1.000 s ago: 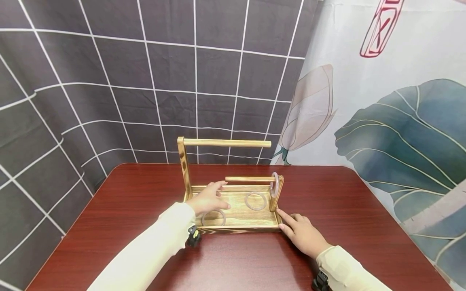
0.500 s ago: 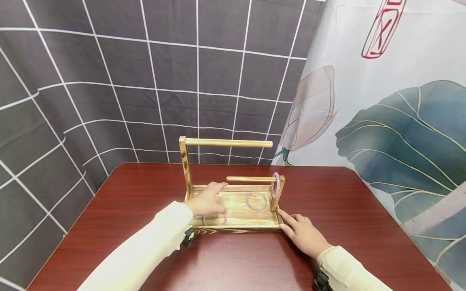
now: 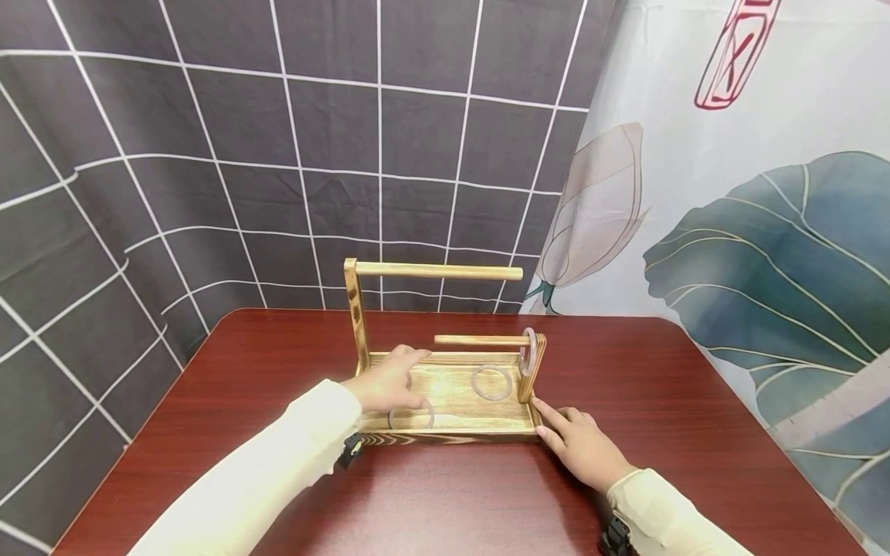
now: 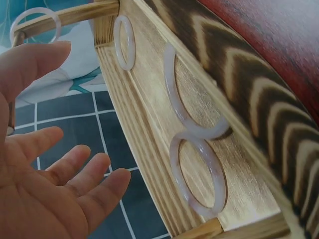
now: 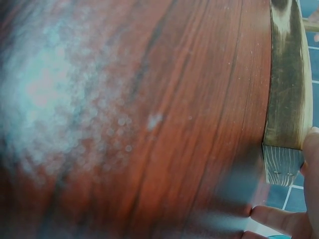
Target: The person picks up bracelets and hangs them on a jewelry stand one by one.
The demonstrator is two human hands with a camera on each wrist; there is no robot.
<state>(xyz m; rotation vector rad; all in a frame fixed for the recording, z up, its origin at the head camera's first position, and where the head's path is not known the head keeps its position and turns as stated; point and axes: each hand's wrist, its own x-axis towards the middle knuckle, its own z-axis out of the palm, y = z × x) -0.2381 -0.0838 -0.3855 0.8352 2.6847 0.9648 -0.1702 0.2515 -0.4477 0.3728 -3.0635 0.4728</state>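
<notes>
A wooden bangle stand has a shallow tray (image 3: 452,386), a tall post with an upper rod (image 3: 438,270) at left, and a short post with a lower rod (image 3: 480,340) at right. One pale lilac bangle (image 3: 533,351) hangs on the lower rod beside its post. Three more lie in the tray: one near the right end (image 4: 117,45), a middle bangle (image 4: 172,92), and a nearer bangle (image 4: 216,169) touching it. My left hand (image 3: 385,386) hovers over the tray's left part, fingers spread and holding nothing. My right hand (image 3: 584,448) touches the tray's right end with thumb and fingertips.
The stand rests on a glossy red-brown table (image 3: 278,363). Behind it hangs a dark grey cloth (image 3: 334,201) with a white grid. A white curtain (image 3: 667,193) with leaf and flower prints hangs at the right.
My left hand has drifted left and slightly nearer over the tray, still holding nothing. My right hand stays at the tray's right end.
</notes>
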